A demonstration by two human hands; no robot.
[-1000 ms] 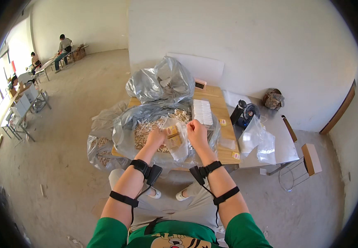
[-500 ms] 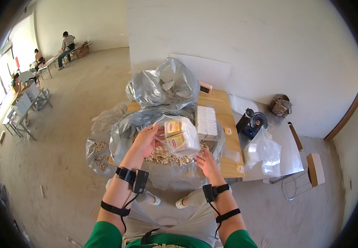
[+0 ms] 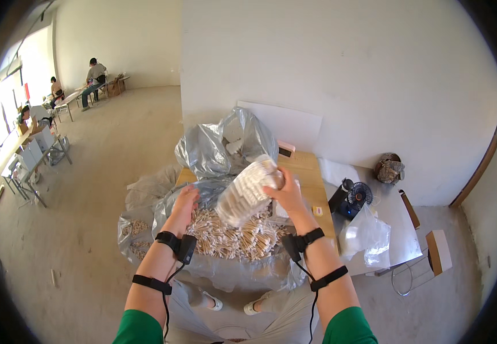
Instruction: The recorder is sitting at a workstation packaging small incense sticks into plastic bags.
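Observation:
My right hand (image 3: 285, 192) grips one end of a clear-wrapped pack of cotton swabs (image 3: 242, 195), thumb on the near side. The pack is tilted, its rows of white tips facing me, and slightly blurred. It hangs over a heap of loose cotton swabs (image 3: 231, 235) in a spread grey plastic bag (image 3: 165, 209). By the bag's left side is my left hand (image 3: 186, 200), fingers loosely bent and apart, with nothing visible in them. Partly behind my right hand, a white stack of swab packs (image 3: 283, 212) sits on the wooden table (image 3: 306, 166).
A second grey bag (image 3: 202, 152) stands at the back of the table. To the right, a metal table (image 3: 400, 229) bears a small black fan (image 3: 358, 196), a dark bottle (image 3: 340, 195) and a clear plastic bag (image 3: 366, 235). Other people sit at tables far left.
The pack has passed from my left hand to my right and turned, so its yellow labels no longer show. My left hand has moved left, off the pack. The view has tilted up.

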